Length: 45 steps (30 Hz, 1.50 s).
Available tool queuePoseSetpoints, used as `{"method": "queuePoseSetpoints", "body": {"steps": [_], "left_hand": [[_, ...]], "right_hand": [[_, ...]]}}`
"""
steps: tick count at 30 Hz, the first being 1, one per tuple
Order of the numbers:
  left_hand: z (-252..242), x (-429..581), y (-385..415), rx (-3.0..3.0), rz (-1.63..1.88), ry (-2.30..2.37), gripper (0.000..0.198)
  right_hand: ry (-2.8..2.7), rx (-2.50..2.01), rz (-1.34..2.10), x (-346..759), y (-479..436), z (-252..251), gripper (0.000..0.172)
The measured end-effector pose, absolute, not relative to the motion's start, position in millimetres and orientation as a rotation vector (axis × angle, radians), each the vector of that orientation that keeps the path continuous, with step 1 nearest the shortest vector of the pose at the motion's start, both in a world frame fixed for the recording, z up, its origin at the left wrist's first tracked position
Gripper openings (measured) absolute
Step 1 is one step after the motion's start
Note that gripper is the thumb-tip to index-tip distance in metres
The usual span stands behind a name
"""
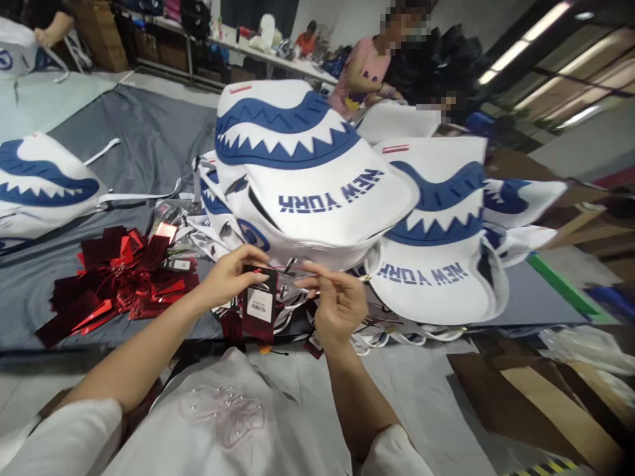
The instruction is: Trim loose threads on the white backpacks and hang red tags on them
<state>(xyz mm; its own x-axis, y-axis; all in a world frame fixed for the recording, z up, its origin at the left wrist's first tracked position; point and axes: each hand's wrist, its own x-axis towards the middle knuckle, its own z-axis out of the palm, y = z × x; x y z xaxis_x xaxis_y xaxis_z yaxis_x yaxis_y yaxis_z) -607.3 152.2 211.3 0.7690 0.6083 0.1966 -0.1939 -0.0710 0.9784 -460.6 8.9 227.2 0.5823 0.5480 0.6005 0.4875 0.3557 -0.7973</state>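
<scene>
My left hand [238,274] pinches the top of a dark red hang tag [258,305] with a white barcode label. To its right, my right hand [340,301] is closed, thumb and fingertips together at a thin string near the front cap's edge. Just beyond both hands lies a stack of white caps [322,178] with blue jagged-tooth shapes and "NEW YORK" lettering. A second stack [431,231] stands right beside it. Left of my left hand, a pile of red tags [122,281] is spread on the grey cloth.
Another white cap [44,188] with straps lies at the far left of the grey table cloth [163,125]. Flattened cardboard [536,403] is at the lower right. A person in a pink shirt [364,73] stands beyond the caps, and another person's hand [54,26] shows at upper left.
</scene>
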Motion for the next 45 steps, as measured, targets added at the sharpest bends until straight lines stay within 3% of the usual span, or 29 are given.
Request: {"method": "queuePoseSetpoints", "body": {"steps": [5,12,16,20,31,45], "left_hand": [[199.4,-605.1,146.4,1.726,1.244,0.630,0.014],[217.4,-606.5,145.8,2.466,1.341,0.242,0.023],[223.8,-595.8,133.0,2.044,1.153,0.269,0.012],[217.2,-587.3,133.0,1.650,0.869,0.330,0.028],[206.1,-598.1,127.8,2.178,1.027,0.254,0.020],[201.0,-585.0,128.0,2.587,0.702,0.409,0.009]], "right_hand": [[-1.393,-1.333,0.274,-449.1,14.2,230.6,0.027],[-1.407,-1.282,0.557,-439.4,17.3,246.9,0.032],[-1.421,-1.315,0.639,-433.1,13.1,256.0,0.026],[-1.428,-1.418,0.680,-426.1,14.6,261.7,0.016],[-1.911,-1.501,0.116,-434.6,13.0,264.1,0.017],[-2.258,-1.303,-0.250,-417.6,21.8,244.8,0.016]]}}
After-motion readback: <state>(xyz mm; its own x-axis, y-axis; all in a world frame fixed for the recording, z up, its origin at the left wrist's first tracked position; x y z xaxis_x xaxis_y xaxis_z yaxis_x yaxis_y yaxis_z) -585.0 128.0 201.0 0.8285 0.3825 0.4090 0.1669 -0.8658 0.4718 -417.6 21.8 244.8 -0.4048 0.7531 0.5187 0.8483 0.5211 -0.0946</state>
